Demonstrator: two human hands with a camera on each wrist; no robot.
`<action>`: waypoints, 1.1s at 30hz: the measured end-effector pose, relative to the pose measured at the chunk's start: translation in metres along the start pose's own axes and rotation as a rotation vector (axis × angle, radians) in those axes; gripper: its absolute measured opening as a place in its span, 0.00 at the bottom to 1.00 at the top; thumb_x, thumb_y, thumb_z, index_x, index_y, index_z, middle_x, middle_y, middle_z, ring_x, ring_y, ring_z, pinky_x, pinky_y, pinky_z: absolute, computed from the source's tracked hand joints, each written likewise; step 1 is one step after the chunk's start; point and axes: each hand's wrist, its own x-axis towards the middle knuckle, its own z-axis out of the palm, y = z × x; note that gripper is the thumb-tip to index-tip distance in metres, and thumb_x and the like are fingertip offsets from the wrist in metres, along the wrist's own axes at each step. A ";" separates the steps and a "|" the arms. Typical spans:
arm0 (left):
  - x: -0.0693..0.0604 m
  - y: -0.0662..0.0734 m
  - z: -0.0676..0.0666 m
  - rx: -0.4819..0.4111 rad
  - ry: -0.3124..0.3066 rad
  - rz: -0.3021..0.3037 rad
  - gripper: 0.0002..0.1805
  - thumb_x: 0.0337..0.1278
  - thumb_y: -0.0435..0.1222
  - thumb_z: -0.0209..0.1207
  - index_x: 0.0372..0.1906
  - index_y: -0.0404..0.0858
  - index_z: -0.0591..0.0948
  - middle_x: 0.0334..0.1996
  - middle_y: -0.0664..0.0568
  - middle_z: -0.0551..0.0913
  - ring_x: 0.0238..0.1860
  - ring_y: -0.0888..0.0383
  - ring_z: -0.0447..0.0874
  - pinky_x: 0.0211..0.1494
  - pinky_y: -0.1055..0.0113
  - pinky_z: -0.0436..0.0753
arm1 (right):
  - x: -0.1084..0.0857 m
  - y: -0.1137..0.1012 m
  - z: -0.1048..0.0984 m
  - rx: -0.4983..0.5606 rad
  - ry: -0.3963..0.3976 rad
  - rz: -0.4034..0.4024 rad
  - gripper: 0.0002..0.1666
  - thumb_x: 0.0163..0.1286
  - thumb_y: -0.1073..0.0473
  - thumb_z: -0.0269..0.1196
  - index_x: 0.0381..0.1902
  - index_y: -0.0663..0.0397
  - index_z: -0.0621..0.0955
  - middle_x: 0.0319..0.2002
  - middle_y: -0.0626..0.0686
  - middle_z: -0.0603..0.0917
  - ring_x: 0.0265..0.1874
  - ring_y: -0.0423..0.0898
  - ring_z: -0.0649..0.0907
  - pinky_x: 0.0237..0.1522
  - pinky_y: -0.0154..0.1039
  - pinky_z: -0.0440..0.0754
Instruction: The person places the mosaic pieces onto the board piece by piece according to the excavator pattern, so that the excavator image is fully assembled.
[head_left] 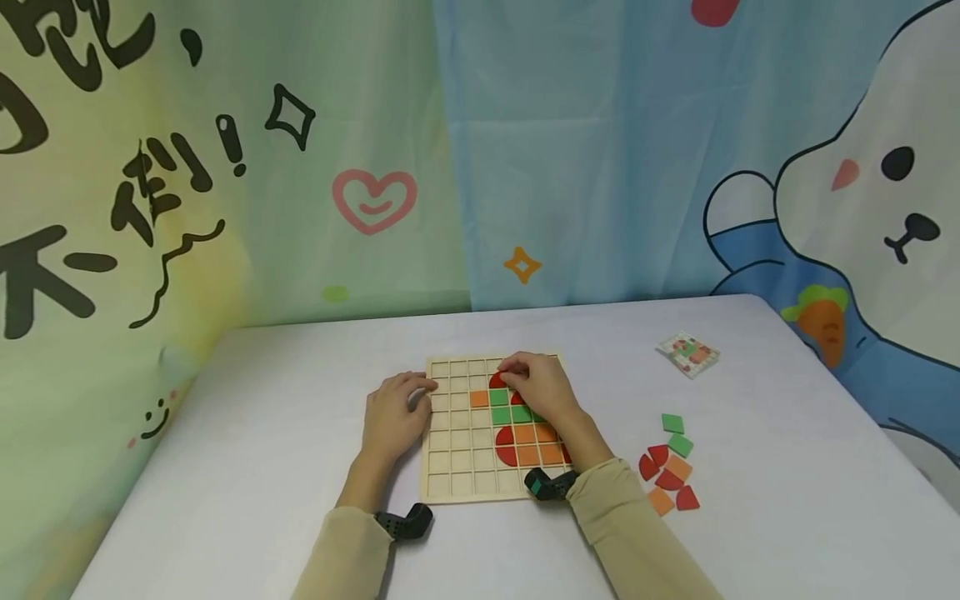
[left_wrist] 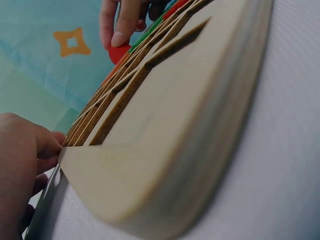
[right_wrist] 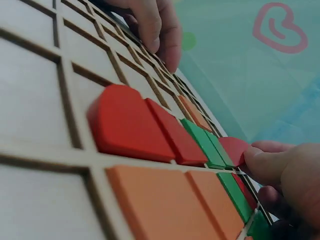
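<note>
A wooden grid board (head_left: 450, 483) lies on the table, holding red, green and orange pieces in its cells. My right hand (head_left: 546, 387) pinches a red rounded piece (right_wrist: 234, 149) between thumb and finger, over the cell above the upper green square (head_left: 498, 397). The left hand (head_left: 393, 417) rests at the board's left edge, its fingers touching the rim; in the left wrist view that hand (left_wrist: 22, 170) is at the board's corner. An orange square (head_left: 478, 399) sits left of the green one. Below are orange squares (head_left: 528, 455) beside a red quarter piece (head_left: 506, 456).
Right of the board lie several loose pieces: green (head_left: 672, 423), orange (head_left: 661, 501) and red (head_left: 687, 498). A small stack of pattern cards (head_left: 688, 354) lies farther back. A printed curtain (head_left: 360, 275) hangs behind the table.
</note>
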 end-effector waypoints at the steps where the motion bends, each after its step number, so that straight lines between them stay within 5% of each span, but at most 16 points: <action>1: 0.000 0.000 0.000 -0.001 -0.001 -0.002 0.12 0.58 0.37 0.55 0.45 0.48 0.84 0.55 0.52 0.81 0.62 0.50 0.73 0.63 0.45 0.66 | 0.000 0.000 0.000 -0.010 0.005 0.001 0.07 0.65 0.57 0.63 0.40 0.48 0.85 0.38 0.49 0.87 0.36 0.46 0.82 0.44 0.44 0.80; 11: 0.001 -0.001 0.001 0.004 -0.006 0.002 0.13 0.58 0.38 0.54 0.45 0.48 0.84 0.55 0.52 0.80 0.62 0.50 0.72 0.63 0.45 0.66 | -0.001 -0.001 0.005 -0.121 0.051 -0.019 0.09 0.64 0.57 0.64 0.41 0.45 0.86 0.43 0.51 0.87 0.47 0.50 0.83 0.52 0.47 0.79; 23: 0.001 0.000 0.000 -0.003 -0.012 -0.007 0.13 0.58 0.38 0.54 0.45 0.48 0.84 0.55 0.53 0.81 0.62 0.51 0.72 0.63 0.45 0.66 | -0.004 -0.008 0.005 -0.210 0.053 -0.021 0.07 0.63 0.57 0.64 0.38 0.43 0.88 0.43 0.49 0.85 0.44 0.50 0.82 0.44 0.48 0.82; 33: 0.000 -0.002 0.001 -0.008 0.002 -0.004 0.13 0.57 0.38 0.54 0.44 0.48 0.84 0.54 0.52 0.81 0.61 0.51 0.73 0.63 0.45 0.66 | -0.003 -0.008 -0.010 -0.158 -0.061 -0.046 0.08 0.65 0.58 0.63 0.40 0.47 0.88 0.44 0.52 0.83 0.44 0.50 0.80 0.49 0.48 0.80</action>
